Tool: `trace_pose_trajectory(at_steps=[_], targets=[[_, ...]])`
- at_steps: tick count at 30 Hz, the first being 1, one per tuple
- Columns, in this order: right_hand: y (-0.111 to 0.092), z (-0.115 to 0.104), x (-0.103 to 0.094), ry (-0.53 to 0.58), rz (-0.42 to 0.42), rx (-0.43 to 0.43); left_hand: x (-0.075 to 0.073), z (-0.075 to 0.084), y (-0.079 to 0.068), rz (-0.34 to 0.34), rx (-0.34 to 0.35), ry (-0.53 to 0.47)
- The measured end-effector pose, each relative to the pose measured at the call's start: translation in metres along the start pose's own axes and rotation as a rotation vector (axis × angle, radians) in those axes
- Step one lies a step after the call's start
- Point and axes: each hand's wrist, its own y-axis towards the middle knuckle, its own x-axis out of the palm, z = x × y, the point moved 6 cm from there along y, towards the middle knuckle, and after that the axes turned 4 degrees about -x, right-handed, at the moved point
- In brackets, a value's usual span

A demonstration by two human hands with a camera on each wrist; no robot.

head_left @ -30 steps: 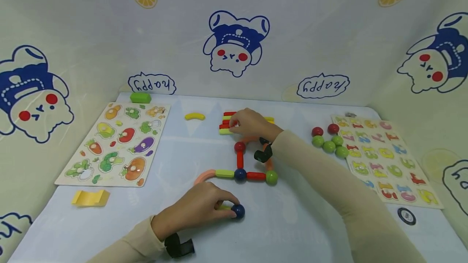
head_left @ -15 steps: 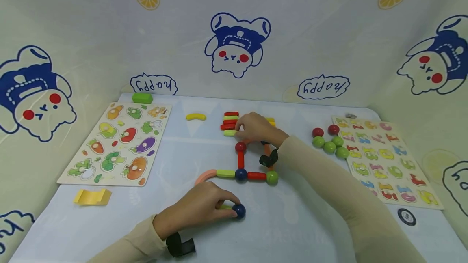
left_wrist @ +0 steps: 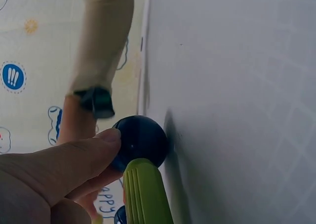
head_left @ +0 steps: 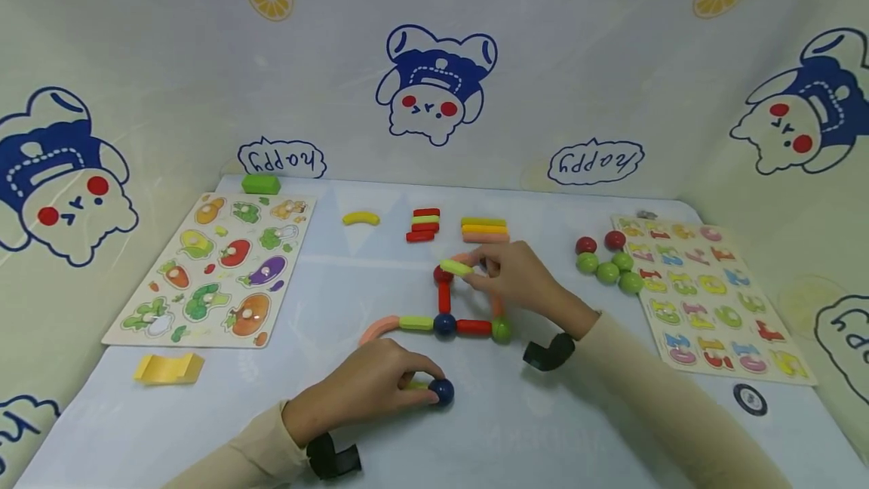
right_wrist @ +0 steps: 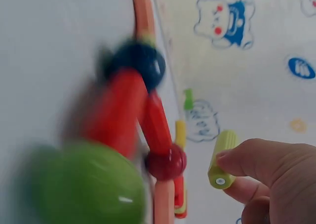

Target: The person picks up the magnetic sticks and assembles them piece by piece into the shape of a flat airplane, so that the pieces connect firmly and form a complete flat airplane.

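My left hand (head_left: 373, 382) pinches a dark blue ball (head_left: 443, 392) low on the table. Joined to that ball is a green ribbed rod (left_wrist: 146, 192), mostly covered by the hand in the head view. Thumb and fingers of my right hand (head_left: 521, 281) grip a yellow-green rod (head_left: 456, 268), lifted over the far end of a joined figure. In that figure, red rods (head_left: 474, 327) link a blue ball (head_left: 444, 325), a red ball (right_wrist: 166, 162) and a green ball (head_left: 501, 331). A curved orange piece (head_left: 376, 328) extends at its left through another green rod (head_left: 416, 323).
Behind the figure lie short red and green rods (head_left: 423, 225) and yellow and orange pieces (head_left: 485, 229). Loose red and green balls (head_left: 607, 272) sit beside the right puzzle board (head_left: 720, 300). The left puzzle board (head_left: 217, 270) has a yellow block (head_left: 168, 370) before it.
My right hand has picked the yellow-green rod from the front of the short rods and brought it nearer and rightward, above the figure. The left hand stays put on the blue ball.
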Motion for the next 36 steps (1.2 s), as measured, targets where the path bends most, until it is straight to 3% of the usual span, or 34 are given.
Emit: trace_pose_trajectory(at_steps=[6, 11, 15, 22, 28, 36], targets=[[-0.061, -0.004, 0.002, 0.048, -0.012, -0.017, 0.0, 0.0, 0.0, 0.005, 0.0, 0.004], [-0.104, -0.005, 0.019, 0.142, -0.113, 0.012, 0.001, 0.0, 0.001, 0.004, -0.002, 0.008], [-0.127, -0.01, 0.037, 0.216, -0.187, 0.031, 0.001, -0.001, 0.001, -0.004, -0.007, -0.001], [-0.137, -0.026, 0.052, 0.284, -0.228, 0.006, 0.001, -0.002, 0.002, -0.007, -0.015, -0.021], [-0.138, -0.027, 0.059, 0.317, -0.242, 0.0, 0.0, -0.001, 0.002, 0.0, -0.002, -0.017], [-0.143, -0.041, 0.069, 0.42, -0.289, -0.157, 0.001, -0.001, 0.002, 0.0, 0.004, -0.028]])
